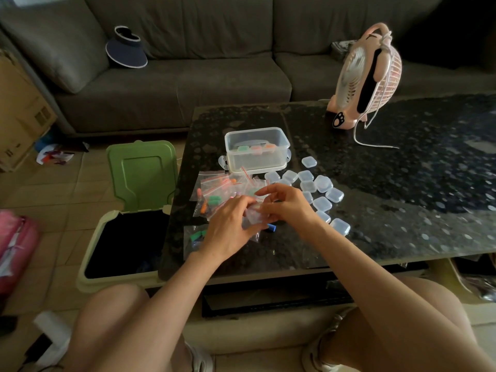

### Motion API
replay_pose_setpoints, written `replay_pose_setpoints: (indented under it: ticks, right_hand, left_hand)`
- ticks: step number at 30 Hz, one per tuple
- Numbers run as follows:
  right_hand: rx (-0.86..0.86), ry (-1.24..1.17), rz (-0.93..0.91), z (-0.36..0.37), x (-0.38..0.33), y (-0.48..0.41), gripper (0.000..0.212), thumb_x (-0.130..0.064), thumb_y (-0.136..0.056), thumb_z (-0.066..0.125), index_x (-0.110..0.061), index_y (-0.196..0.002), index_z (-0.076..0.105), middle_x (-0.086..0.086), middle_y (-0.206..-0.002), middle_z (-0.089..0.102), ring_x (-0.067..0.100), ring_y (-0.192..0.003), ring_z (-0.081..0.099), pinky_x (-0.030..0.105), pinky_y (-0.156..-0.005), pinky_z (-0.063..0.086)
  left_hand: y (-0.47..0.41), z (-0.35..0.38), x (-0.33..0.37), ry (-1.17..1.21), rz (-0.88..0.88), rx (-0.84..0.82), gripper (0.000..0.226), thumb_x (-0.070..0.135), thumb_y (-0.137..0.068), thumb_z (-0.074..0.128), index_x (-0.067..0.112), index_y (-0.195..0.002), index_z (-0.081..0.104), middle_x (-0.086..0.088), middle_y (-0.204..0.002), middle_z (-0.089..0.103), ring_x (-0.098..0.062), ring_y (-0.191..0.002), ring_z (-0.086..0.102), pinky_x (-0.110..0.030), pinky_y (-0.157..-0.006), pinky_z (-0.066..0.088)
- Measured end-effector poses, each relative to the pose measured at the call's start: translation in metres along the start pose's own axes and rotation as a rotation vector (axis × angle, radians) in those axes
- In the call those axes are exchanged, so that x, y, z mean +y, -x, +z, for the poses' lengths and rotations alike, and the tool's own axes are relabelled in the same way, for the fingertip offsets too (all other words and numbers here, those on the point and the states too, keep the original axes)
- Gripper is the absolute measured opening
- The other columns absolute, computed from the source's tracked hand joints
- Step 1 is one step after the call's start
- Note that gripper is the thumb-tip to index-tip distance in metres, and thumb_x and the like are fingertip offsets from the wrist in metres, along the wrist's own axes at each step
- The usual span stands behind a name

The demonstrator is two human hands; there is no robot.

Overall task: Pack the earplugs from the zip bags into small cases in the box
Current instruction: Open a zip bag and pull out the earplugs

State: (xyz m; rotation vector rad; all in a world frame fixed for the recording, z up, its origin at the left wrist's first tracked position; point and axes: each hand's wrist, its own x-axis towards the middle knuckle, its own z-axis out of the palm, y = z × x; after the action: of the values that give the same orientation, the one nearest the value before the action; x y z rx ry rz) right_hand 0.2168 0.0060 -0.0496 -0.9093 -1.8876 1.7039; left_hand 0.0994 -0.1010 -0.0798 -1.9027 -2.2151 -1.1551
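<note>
A heap of small zip bags [217, 190] with orange and green earplugs lies on the dark table [402, 200]. My left hand [229, 228] and my right hand [285, 204] meet over one clear zip bag [253, 216], both pinching it. A blue earplug [271, 227] lies just below my right hand. Several empty clear small cases [322, 183] are spread to the right of the bags. Behind them stands the clear box [257, 150] with a few filled cases inside.
A pink desk fan [367, 76] with a white cord stands at the table's back right. An open green-lidded bin [128, 226] sits left of the table. Another zip bag [196, 236] with green earplugs lies by my left wrist. A grey sofa is behind.
</note>
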Motion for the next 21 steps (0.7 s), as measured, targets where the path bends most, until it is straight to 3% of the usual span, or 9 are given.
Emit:
replay_pose_setpoints:
  ticks: [6, 10, 14, 17, 21]
  right_hand:
    - [0.095, 0.06, -0.045, -0.004, 0.0, -0.005, 0.015, -0.01, -0.082, 0.071, -0.01, -0.095, 0.065, 0.008, -0.074, 0.065, 0.017, -0.061, 0.063, 0.026, -0.057, 0.057]
    - [0.314, 0.651, -0.078, -0.023, 0.016, -0.017, 0.017, -0.016, -0.079, 0.072, -0.014, -0.096, 0.068, 0.005, -0.089, 0.067, 0.02, -0.082, 0.063, 0.034, -0.071, 0.053]
    - [0.188, 1.041, 0.022, -0.026, 0.033, -0.018, 0.024, -0.019, -0.082, 0.068, -0.016, -0.106, 0.064, 0.007, -0.11, 0.056, 0.025, -0.099, 0.057, 0.033, -0.07, 0.047]
    - [0.201, 1.076, -0.002, -0.023, 0.041, -0.019, 0.02, -0.018, -0.085, 0.063, -0.015, -0.105, 0.062, 0.007, -0.109, 0.053, 0.026, -0.095, 0.057, 0.034, -0.07, 0.047]
    - [0.27, 0.945, -0.027, -0.022, 0.037, -0.019, 0.011, -0.013, -0.084, 0.06, -0.015, -0.094, 0.066, 0.005, -0.1, 0.06, 0.022, -0.089, 0.058, 0.031, -0.065, 0.043]
  left_hand:
    - [-0.002, 0.0, -0.001, 0.059, -0.076, -0.002, 0.044, 0.025, -0.075, 0.077, 0.008, -0.11, 0.057, -0.002, -0.107, 0.062, -0.007, -0.085, 0.052, -0.018, -0.072, 0.042]
    - [-0.006, -0.003, -0.009, 0.222, -0.212, 0.006, 0.038, 0.015, -0.074, 0.077, 0.009, -0.106, 0.056, 0.002, -0.104, 0.059, -0.014, -0.082, 0.06, -0.014, -0.065, 0.047]
    - [-0.01, -0.006, -0.014, 0.277, -0.248, 0.044, 0.043, 0.011, -0.068, 0.081, 0.005, -0.105, 0.06, 0.0, -0.106, 0.055, -0.01, -0.085, 0.056, -0.008, -0.069, 0.049]
    - [-0.01, -0.005, -0.016, 0.328, -0.234, 0.019, 0.041, 0.008, -0.068, 0.081, 0.006, -0.102, 0.06, -0.003, -0.105, 0.059, -0.014, -0.09, 0.059, -0.009, -0.07, 0.05]
    - [-0.007, -0.006, -0.019, 0.375, -0.237, -0.027, 0.041, 0.006, -0.069, 0.08, 0.01, -0.104, 0.057, -0.003, -0.106, 0.063, -0.013, -0.097, 0.061, -0.012, -0.075, 0.051]
